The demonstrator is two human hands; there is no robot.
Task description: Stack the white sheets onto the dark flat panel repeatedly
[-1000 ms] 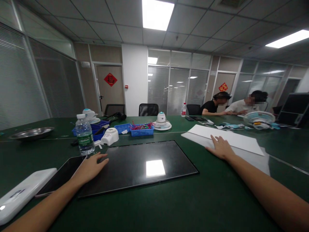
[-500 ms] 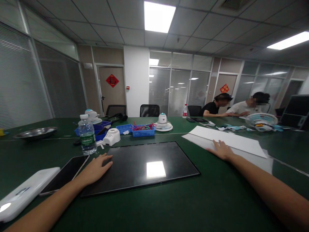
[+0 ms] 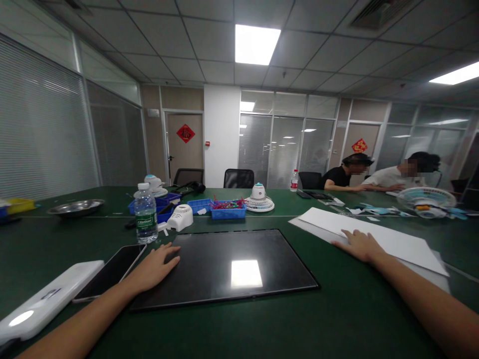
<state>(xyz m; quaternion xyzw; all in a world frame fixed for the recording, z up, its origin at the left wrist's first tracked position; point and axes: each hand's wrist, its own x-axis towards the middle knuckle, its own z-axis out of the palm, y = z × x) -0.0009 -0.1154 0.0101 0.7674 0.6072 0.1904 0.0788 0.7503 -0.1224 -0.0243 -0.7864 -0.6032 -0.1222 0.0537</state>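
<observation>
A flat black screen panel (image 3: 209, 269) lies on the green table in front of me, reflecting a ceiling light. My left hand (image 3: 159, 267) rests at its left edge, fingers stretched out and gripping nothing. To the right, my right hand (image 3: 361, 245) lies with spread fingers on white sheets (image 3: 392, 242), which overlap each other at an angle. A phone (image 3: 112, 271) with a dark screen lies left of my left wrist, beside a white oblong device (image 3: 48, 299). Just beyond my left hand stands a water bottle (image 3: 145, 214) with a green label.
Behind the panel are a white plastic housing (image 3: 181, 218), a blue tray (image 3: 229, 213) of red wires and a white fan part (image 3: 259, 199). A metal dish (image 3: 77, 207) sits far left. Two people (image 3: 348, 172) work at the far right, near a fan grille (image 3: 426, 198).
The view has tilted up and turned slightly left, so the scene sits lower and further right. My right hand has shifted slightly on the white sheets; my left hand stays at the panel.
</observation>
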